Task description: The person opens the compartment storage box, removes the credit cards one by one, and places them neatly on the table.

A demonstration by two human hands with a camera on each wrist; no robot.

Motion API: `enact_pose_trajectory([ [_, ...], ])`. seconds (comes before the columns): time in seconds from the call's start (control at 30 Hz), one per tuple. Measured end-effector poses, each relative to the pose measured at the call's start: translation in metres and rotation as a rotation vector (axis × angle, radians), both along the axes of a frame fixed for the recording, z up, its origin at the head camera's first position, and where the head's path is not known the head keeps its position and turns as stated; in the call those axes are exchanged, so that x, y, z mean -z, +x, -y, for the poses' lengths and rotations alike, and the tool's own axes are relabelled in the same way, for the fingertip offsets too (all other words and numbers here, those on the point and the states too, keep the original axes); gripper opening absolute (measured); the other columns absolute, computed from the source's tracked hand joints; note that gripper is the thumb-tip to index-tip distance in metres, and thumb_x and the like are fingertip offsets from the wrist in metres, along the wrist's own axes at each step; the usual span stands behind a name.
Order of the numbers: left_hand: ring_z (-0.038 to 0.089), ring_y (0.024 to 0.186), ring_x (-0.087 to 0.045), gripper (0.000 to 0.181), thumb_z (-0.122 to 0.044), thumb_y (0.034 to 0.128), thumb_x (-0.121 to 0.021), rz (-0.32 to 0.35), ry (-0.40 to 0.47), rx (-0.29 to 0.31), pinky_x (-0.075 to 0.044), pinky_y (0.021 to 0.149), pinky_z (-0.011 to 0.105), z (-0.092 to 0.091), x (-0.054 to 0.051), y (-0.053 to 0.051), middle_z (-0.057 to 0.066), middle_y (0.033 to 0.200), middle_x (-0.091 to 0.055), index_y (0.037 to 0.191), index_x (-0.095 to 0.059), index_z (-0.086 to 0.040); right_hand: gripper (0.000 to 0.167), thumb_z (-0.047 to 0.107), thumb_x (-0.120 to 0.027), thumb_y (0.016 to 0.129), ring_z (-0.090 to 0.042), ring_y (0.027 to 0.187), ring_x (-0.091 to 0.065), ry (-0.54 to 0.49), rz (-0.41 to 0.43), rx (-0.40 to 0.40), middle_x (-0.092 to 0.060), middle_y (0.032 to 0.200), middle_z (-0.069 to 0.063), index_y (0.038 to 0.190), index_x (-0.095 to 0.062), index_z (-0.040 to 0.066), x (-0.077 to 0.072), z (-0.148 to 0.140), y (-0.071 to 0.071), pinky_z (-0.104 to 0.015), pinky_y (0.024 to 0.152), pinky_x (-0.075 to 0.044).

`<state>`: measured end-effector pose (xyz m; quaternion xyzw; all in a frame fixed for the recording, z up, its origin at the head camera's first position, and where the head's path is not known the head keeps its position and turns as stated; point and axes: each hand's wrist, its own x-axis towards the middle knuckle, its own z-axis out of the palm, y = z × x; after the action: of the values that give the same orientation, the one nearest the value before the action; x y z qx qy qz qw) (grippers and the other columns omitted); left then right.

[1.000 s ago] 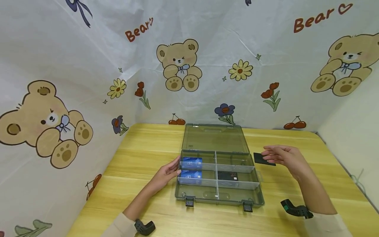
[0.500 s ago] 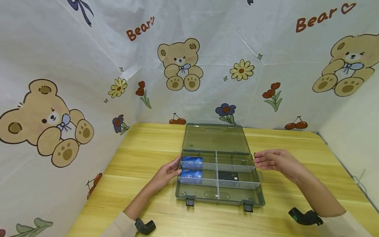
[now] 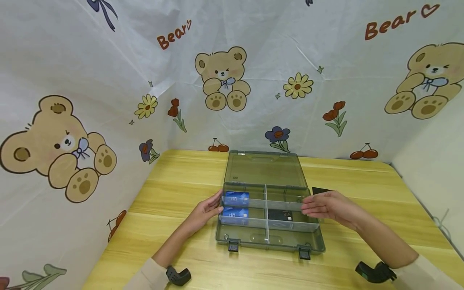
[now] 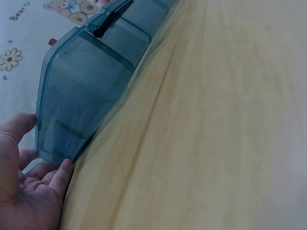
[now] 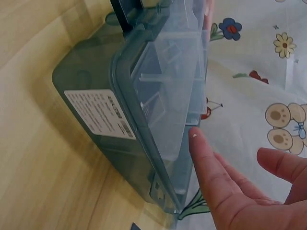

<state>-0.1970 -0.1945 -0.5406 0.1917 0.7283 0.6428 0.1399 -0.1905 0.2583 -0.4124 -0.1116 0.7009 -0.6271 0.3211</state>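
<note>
While my left hand [image 3: 203, 210] rests against the left wall of the open box [image 3: 264, 246], my right hand [image 3: 330, 207], fingers straight, pinching nothing, hangs over its right rim. I judge I'm reaching for the black card [image 3: 278, 215] in the middle right compartment; next likely calls for pinching its edge. A second dark card [image 3: 320, 190] lies on the wood-grain table [image 3: 181, 173]; bear-printed sheeting [image 3: 119, 60] stands behind.

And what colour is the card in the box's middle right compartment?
The card is mostly black; the head view shows it best.
</note>
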Motion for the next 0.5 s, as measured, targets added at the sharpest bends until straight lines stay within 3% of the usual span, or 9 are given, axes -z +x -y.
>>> enact_pose_trajectory([
  [0.2,0.025,0.151,-0.026,0.07,-0.03,0.1033,-0.062,0.005,-0.01,-0.009,-0.034,0.116,0.029,0.001,-0.001,0.001,0.002,0.167,-0.02,0.162,-0.026,-0.022,0.055,0.018,-0.043,0.11,-0.033,0.121,-0.063,-0.035,0.104,-0.007,-0.059,0.134,-0.03,0.142,-0.034,-0.026,0.004,0.01,-0.002,-0.043,0.106,-0.05],
  [0.5,0.026,0.151,-0.026,0.07,-0.03,0.1032,-0.062,-0.007,-0.011,-0.007,-0.034,0.116,0.03,0.001,0.001,-0.001,0.002,0.167,-0.02,0.162,-0.026,-0.02,0.052,0.018,-0.042,0.11,-0.037,0.123,-0.061,-0.015,0.146,-0.029,-0.059,0.133,-0.03,0.141,-0.037,-0.024,0.015,0.018,-0.003,-0.043,0.107,-0.05],
])
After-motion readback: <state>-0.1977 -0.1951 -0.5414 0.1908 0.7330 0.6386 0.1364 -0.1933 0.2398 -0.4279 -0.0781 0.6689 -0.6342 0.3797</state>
